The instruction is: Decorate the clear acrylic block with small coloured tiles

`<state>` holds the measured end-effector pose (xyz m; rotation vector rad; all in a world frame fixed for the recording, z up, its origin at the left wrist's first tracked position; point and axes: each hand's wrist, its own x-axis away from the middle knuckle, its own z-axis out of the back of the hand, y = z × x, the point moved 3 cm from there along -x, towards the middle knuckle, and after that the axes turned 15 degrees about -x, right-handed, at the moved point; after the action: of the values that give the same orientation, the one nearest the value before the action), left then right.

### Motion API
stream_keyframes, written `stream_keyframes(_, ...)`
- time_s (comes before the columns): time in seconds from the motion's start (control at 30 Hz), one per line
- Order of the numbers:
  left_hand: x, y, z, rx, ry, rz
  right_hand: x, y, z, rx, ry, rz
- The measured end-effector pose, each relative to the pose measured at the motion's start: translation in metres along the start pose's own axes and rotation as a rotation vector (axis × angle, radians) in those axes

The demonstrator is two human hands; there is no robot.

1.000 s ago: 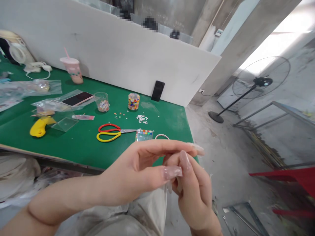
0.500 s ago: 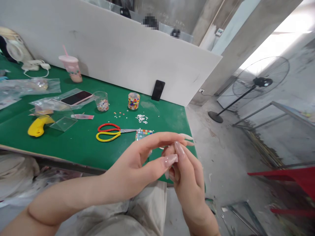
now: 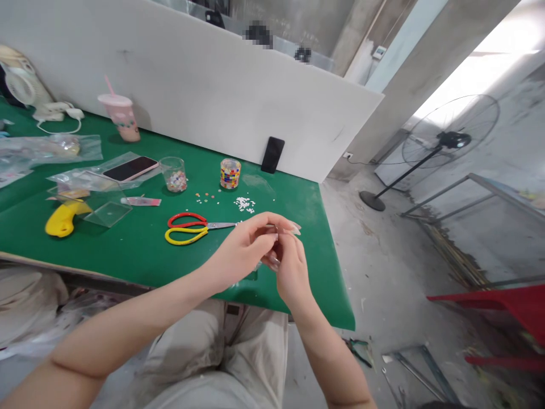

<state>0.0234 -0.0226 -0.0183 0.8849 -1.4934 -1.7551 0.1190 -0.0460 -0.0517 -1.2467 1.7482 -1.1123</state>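
My left hand and my right hand meet over the near right part of the green table. Their fingertips press together, thumbs toward me, and whatever may lie between them is hidden. Scissors with one red and one yellow handle lie to the left, blades pointing at my left hand. Just beyond my hands are scattered small white pieces. Further back stands a round container covered in coloured tiles, beside a clear cup of small beads or pieces.
Leftward lie a yellow tape dispenser, a small tube and a phone on plastic bags. A pink lidded cup and a black phone stand by the white partition. The table's right edge borders the floor, with a standing fan beyond.
Both hands have moved left and away from me, fingertips still together. They now cover the small coloured mosaic piece that showed beside the scissors' tip.
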Motion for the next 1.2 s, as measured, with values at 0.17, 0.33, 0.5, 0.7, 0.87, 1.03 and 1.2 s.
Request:
stream_keyframes(0.17, -0.007, -0.009, 0.001, -0.041, 0.016, 0.069, -0.007, 0.016, 0.001, -0.111, 0.015, -0.040)
stream_keyframes(0.33, 0.003, -0.001, 0.009, -0.059, 0.028, -0.108, 0.001, 0.005, -0.001, -0.237, -0.066, -0.041)
stream_keyframes(0.5, 0.031, 0.026, 0.029, -0.431, 0.471, -0.404, 0.014, -0.019, -0.001, -0.327, -0.193, 0.003)
stream_keyframes(0.7, 0.054, 0.045, 0.018, -0.786, 0.066, -0.447, 0.024, -0.034, 0.003, -0.175, -0.079, 0.243)
stream_keyframes(0.87, 0.054, 0.049, 0.009, -0.914, 0.142, -0.523, 0.030, -0.038, 0.003, -0.021, -0.072, 0.513)
stream_keyframes(1.03, 0.051, 0.054, 0.002, -1.114, 0.196, -0.616, 0.034, -0.045, 0.004, 0.154, -0.023, 0.729)
stream_keyframes(1.2, 0.053, 0.064, -0.001, -1.287, 0.334, -0.742, 0.036, -0.049, 0.005, 0.210, -0.023, 0.761)
